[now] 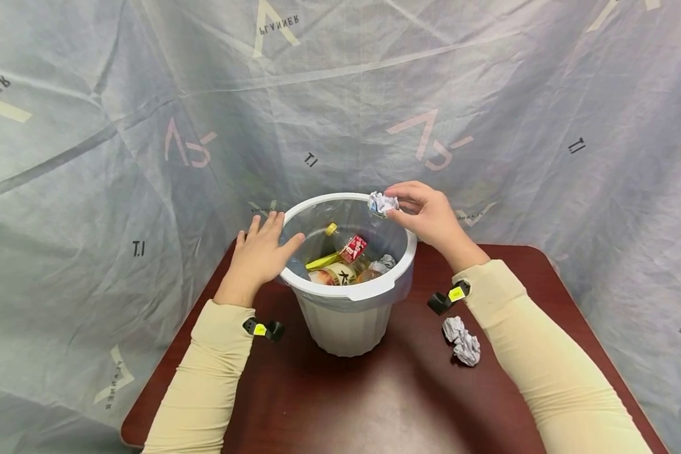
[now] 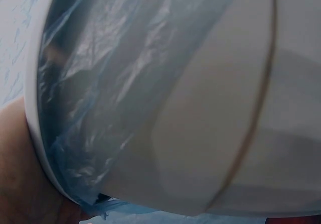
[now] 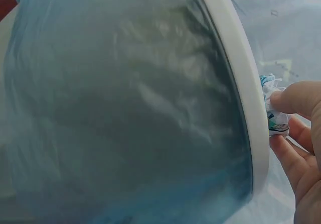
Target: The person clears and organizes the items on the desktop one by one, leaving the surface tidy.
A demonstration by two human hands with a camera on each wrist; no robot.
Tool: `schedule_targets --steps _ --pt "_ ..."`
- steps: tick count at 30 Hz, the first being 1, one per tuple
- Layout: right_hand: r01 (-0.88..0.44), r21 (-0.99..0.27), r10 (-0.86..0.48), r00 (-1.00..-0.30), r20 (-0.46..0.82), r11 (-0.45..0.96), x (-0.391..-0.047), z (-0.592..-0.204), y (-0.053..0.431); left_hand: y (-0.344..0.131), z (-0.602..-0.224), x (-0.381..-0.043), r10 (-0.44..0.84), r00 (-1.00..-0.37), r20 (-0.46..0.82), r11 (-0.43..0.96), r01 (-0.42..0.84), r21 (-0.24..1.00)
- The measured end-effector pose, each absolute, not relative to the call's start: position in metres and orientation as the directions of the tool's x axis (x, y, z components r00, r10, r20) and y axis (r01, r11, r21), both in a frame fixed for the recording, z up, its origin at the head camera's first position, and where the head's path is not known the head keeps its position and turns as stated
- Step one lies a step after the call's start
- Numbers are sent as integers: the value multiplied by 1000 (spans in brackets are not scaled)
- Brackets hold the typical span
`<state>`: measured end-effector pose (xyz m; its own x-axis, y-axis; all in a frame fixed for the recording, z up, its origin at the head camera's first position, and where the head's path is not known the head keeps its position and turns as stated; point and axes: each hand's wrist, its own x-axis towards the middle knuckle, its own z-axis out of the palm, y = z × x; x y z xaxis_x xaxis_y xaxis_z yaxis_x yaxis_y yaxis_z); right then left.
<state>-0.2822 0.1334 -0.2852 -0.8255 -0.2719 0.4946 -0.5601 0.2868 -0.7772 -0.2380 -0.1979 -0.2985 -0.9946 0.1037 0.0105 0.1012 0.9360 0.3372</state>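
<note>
A white trash can (image 1: 346, 328) with a clear bluish plastic liner (image 2: 115, 73) folded over its rim stands on the table. Above the can's far right rim, my right hand (image 1: 428, 211) pinches a crumpled paper ball (image 1: 383, 203) between thumb and fingers; the right wrist view shows the same paper ball (image 3: 276, 108) just beyond the rim. My left hand (image 1: 259, 252) rests at the can's left rim, its fingers spread and straight. Inside the can lie a red carton (image 1: 354, 248), a bottle with a yellow cap (image 1: 331, 229), other packaging and some crumpled paper (image 1: 383, 263).
Crumpled paper (image 1: 462, 342) lies on the dark red table (image 1: 340, 403), to the right of the can and beside my right forearm. Grey printed sheeting (image 1: 340, 94) hangs behind the table and along both sides.
</note>
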Motion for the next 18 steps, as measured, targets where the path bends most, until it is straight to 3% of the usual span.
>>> schedule_targets --steps 9,18 --pt "-553 -788 -427 -803 417 271 -284 -287 125 -199 -298 -237 98 -995 9 937 95 336" --pt "-577 -773 -324 -808 493 264 -275 -292 146 -198 -298 -237 101 -995 6 938 98 334"
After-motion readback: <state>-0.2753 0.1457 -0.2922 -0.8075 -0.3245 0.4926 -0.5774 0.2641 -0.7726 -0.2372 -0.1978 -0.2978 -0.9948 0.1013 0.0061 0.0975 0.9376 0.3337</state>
